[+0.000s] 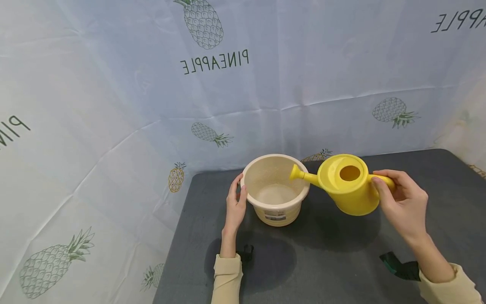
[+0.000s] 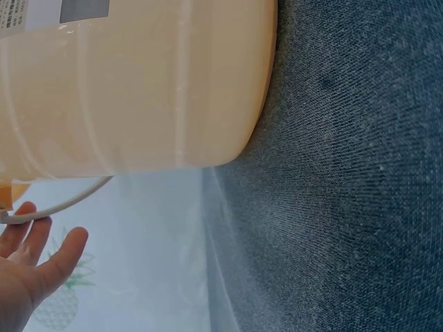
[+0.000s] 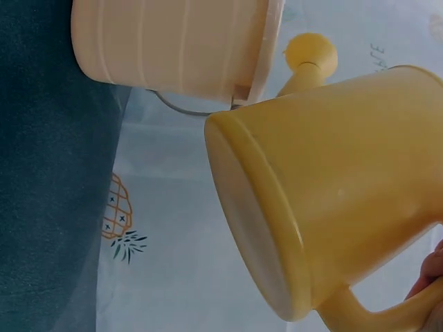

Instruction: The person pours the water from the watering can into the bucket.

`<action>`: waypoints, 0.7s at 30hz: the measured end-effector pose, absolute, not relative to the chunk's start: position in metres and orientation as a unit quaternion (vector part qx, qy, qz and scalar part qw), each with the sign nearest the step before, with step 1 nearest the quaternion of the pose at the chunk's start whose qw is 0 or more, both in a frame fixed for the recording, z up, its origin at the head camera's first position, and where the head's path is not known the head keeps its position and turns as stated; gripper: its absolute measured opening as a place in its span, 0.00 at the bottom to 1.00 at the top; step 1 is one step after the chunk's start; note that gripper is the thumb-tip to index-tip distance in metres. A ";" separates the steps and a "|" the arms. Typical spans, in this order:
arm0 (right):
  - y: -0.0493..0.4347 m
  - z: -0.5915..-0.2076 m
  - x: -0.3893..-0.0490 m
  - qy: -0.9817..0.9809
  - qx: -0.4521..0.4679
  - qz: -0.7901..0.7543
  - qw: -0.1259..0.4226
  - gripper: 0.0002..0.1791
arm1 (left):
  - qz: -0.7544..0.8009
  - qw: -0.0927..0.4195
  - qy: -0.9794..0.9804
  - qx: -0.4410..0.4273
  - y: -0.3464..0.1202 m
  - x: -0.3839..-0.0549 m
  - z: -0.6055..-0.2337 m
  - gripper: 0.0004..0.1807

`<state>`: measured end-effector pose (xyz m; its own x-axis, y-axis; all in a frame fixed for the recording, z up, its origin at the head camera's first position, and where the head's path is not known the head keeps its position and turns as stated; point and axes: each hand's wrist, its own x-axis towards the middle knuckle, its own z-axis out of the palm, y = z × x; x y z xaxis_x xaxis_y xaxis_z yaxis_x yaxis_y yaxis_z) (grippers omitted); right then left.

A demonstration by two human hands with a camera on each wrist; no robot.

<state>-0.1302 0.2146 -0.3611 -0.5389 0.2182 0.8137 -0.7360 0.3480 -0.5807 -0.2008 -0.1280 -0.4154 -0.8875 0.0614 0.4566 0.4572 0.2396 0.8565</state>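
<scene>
A cream plastic bucket (image 1: 276,213) stands upright on the dark table, a printed label on its front. My left hand (image 1: 236,207) rests against the left outside of its rim with fairly straight fingers. In the left wrist view, fingertips of that hand touch the bucket's thin wire handle (image 2: 69,202). Off to the right, my right hand (image 1: 406,202) grips the handle of a yellow watering can (image 1: 351,198), held above the table. The can's spout points left, its rose (image 1: 297,172) over the bucket's right rim. No water is visibly coming out. Whether the bucket holds liquid, I cannot tell.
The dark cloth-covered table (image 1: 326,274) spreads beneath both hands. A pale curtain (image 1: 265,93) printed with pineapples hangs close behind the table and along its left side. Black camera mounts sit at the left wrist (image 1: 247,252) and right wrist (image 1: 400,267).
</scene>
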 end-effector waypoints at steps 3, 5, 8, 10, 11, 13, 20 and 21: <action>0.217 -0.367 -0.130 -0.686 0.179 0.545 0.447 0.08 | -0.593 0.167 -0.769 -0.170 -0.128 -0.201 -0.416 0.23; 0.217 -0.370 -0.129 -0.680 0.179 0.551 0.450 0.09 | -0.591 0.168 -0.770 -0.170 -0.128 -0.200 -0.416 0.23; 0.218 -0.374 -0.127 -0.671 0.177 0.557 0.456 0.09 | -0.589 0.171 -0.771 -0.171 -0.127 -0.200 -0.416 0.23; 0.218 -0.376 -0.127 -0.665 0.174 0.562 0.461 0.09 | -0.589 0.171 -0.771 -0.172 -0.127 -0.200 -0.416 0.23; 0.218 -0.377 -0.126 -0.661 0.172 0.564 0.464 0.09 | -0.589 0.172 -0.770 -0.173 -0.127 -0.200 -0.416 0.23; 0.218 -0.379 -0.126 -0.658 0.165 0.566 0.468 0.10 | -0.589 0.172 -0.770 -0.173 -0.127 -0.200 -0.416 0.23; 0.219 -0.385 -0.125 -0.655 0.139 0.565 0.482 0.10 | -0.594 0.164 -0.770 -0.167 -0.127 -0.200 -0.416 0.23; 0.219 -0.387 -0.124 -0.650 0.139 0.569 0.484 0.10 | -0.594 0.163 -0.770 -0.166 -0.127 -0.200 -0.415 0.23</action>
